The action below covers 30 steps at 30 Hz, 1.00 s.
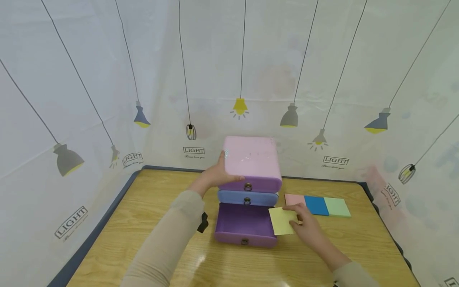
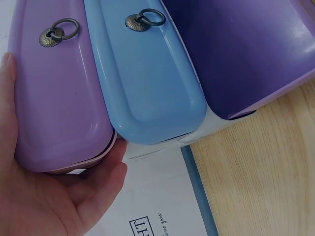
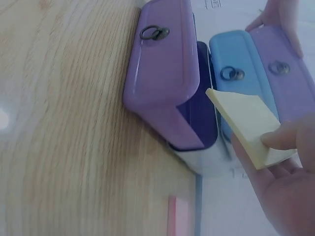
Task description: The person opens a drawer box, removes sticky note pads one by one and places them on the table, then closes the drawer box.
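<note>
A small drawer cabinet (image 1: 251, 155) with a pink top stands against the back of the table. Its purple bottom drawer (image 1: 245, 219) is pulled out and bare inside; the blue middle drawer (image 1: 238, 197) and purple top drawer (image 2: 64, 98) are closed. My left hand (image 1: 217, 174) grips the cabinet's upper left side, thumb along the front and fingers round the side. Between thumb and fingers, my right hand (image 1: 306, 224) pinches a pad of yellow sticky notes (image 3: 248, 115). The pad is tilted beside the open drawer's right edge, overlapping it in the head view.
Pink (image 1: 295, 199), blue (image 1: 316, 205) and light green sticky note pads (image 1: 337, 207) lie in a row on the wooden table (image 1: 143, 223), right of the cabinet. A white printed sheet (image 1: 215, 52) with lamp drawings surrounds the table's back and sides.
</note>
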Motion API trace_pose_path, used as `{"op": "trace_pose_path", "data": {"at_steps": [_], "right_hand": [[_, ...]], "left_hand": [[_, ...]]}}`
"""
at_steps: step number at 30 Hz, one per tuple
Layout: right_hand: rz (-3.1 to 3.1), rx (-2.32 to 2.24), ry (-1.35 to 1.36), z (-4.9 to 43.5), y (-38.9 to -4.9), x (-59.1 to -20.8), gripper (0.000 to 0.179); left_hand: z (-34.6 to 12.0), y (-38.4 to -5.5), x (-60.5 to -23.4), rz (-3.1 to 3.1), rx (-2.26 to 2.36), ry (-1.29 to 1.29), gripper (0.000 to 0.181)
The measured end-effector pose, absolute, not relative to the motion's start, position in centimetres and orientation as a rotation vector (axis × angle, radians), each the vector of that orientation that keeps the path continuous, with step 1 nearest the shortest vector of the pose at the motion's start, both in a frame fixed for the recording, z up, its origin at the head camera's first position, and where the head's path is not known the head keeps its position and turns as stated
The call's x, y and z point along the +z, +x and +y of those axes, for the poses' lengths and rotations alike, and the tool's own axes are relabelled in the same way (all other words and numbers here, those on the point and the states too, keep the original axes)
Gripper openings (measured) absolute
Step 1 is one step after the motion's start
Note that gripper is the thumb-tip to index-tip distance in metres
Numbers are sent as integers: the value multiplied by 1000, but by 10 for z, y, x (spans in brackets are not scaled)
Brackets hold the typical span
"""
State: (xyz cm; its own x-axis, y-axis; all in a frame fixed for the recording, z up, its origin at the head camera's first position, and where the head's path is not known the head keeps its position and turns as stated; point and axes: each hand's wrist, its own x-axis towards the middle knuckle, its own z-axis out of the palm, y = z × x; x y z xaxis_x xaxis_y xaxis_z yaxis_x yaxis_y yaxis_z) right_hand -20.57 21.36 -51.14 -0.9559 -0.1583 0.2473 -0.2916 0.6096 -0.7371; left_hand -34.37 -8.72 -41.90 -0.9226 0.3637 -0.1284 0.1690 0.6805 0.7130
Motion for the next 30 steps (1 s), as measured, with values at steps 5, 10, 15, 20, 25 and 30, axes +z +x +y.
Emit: {"op": "trace_pose_path", "data": {"at_steps": [5,10,15,20,25,30], "right_hand": [[-2738,1228,250,238,-199,-519,40],[-2823,1199,113,263,-196,-529,35],[-2840,1234,-53,284,-195,-540,30],[-2854,1309,-211,302,-194,-550,31],[-2895,1453,-339,320,-192,-560,44],[-3002,1264,-314,339,-194,-568,62]], "left_hand": [[-87,-344,-419,2626,1075,418,139],[-87,-344,-419,2619,1079,424,139],[-87,-343,-418,2621,1089,430,138],[-87,-344,-419,2619,1094,431,138],[-87,-344,-419,2615,1101,438,138],[-87,-344,-420,2614,1113,448,137]]}}
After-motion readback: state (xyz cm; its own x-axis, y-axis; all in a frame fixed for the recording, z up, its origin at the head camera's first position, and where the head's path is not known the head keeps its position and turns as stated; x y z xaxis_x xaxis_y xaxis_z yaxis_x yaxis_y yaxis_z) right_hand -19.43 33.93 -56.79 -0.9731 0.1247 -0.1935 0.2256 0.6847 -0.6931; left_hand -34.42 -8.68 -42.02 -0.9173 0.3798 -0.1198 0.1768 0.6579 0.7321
